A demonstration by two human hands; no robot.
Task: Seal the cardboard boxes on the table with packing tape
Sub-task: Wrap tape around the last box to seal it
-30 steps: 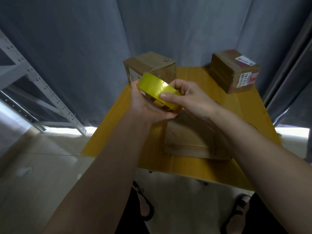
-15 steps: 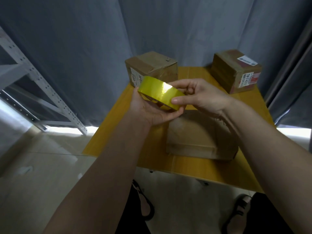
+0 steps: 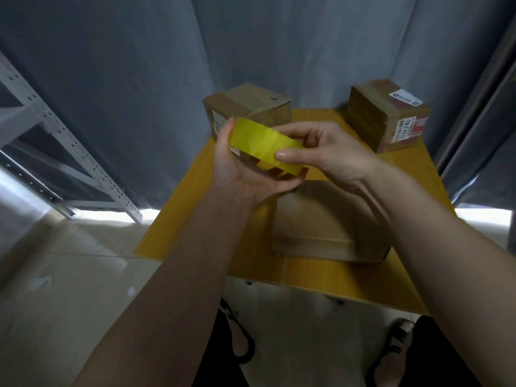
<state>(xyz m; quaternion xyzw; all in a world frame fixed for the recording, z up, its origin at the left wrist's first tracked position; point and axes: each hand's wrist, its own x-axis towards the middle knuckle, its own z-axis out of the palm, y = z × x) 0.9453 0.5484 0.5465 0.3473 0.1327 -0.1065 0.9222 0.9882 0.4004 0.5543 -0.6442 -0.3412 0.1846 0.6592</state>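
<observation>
A yellow roll of packing tape (image 3: 259, 141) is held up above the table between both hands. My left hand (image 3: 240, 174) cradles the roll from below and the left, fingers curled round it. My right hand (image 3: 326, 152) grips its right side, thumb pressed on the outer face. Below them a flat cardboard box (image 3: 321, 222) lies near the front of the yellow table (image 3: 195, 208). A second cardboard box (image 3: 251, 104) stands at the back left, partly hidden by the roll. A third box (image 3: 391, 115) with labels stands at the back right.
Grey curtains (image 3: 139, 79) hang behind the table on all sides. A white perforated metal rack (image 3: 55, 135) stands to the left. The pale floor and my sandalled feet (image 3: 396, 353) show below the table's front edge.
The roll has been turned a little in my hands and my right thumb has slid along its outer face. The boxes have not moved.
</observation>
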